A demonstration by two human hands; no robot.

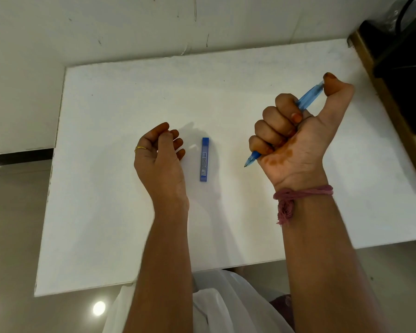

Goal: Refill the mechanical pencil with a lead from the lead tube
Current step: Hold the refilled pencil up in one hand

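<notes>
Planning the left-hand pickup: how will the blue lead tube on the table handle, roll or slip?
The lead tube looks flat-sided and lies flat on the white table, so it probably slides rather than rolls. It looks like thin, smooth plastic: likely light, stiff, possibly slippery. Its low profile may make pinching the long edges easiest.

Blue pencil (308,99) aloft, tube (204,159) flat
</notes>
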